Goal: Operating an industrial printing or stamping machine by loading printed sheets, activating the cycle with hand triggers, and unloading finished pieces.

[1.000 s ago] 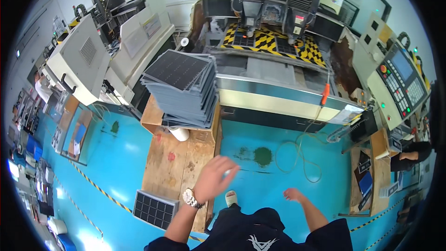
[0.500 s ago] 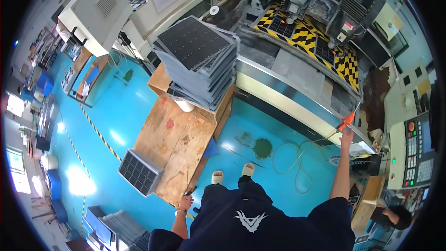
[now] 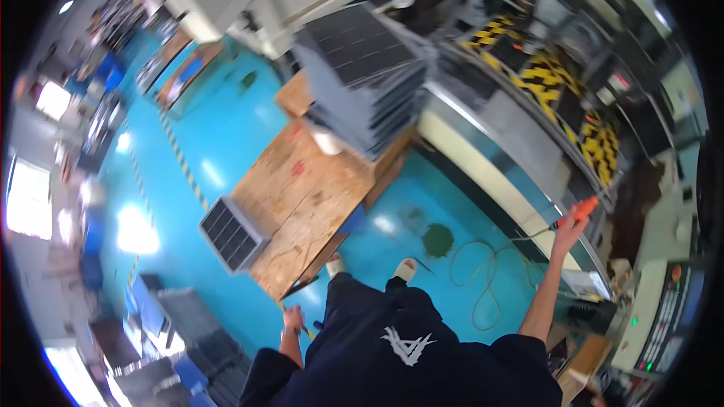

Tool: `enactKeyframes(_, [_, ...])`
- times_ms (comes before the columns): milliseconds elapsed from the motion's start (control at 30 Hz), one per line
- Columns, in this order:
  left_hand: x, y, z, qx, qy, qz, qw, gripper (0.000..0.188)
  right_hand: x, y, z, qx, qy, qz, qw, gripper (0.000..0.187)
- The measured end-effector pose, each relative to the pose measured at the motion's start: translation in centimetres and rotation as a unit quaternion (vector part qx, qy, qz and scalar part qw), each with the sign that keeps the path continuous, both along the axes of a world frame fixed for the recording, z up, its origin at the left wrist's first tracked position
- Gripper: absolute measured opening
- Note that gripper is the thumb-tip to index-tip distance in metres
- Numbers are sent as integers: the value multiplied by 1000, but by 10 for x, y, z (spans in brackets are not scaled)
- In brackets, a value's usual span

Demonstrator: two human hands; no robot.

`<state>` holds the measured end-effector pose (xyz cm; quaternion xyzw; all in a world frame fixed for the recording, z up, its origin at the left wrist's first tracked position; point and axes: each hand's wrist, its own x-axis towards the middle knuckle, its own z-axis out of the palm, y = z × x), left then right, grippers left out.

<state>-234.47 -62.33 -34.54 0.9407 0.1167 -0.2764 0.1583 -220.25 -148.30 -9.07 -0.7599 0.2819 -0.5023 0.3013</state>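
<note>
My right hand (image 3: 566, 237), on an outstretched arm, grips an orange air blow gun (image 3: 586, 209) by its handle. The gun's thin nozzle points up toward the open machine bed, where black-and-yellow striped tape (image 3: 544, 78) surrounds dark panels. A pale coiled hose (image 3: 494, 258) trails from the gun down to the floor. My left hand (image 3: 292, 319) hangs low beside the near corner of the wooden table (image 3: 302, 192), apart from its top. Motion blur hides its fingers.
A tall stack of dark grid-marked panels (image 3: 362, 49) stands on the table's far end. A grey crate-like block with dark cells (image 3: 232, 235) sits at its left edge. The machine's control panel (image 3: 664, 316) is at the right. More grey stacks (image 3: 192, 313) stand lower left.
The whole view has turned and blurred. My right hand has raised the blow gun slightly, its body now tilted toward the machine. My left hand has come away from the table corner.
</note>
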Motion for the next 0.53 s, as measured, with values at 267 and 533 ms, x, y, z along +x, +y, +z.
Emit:
enactKeyframes(267, [139,103,33,-77,-286,393,870,31,62,403,84,151,472,620,609,41])
enactKeyframes(533, [216,151,55,30,-187,375,907,70,94,702,14,-32,501,685,527,45])
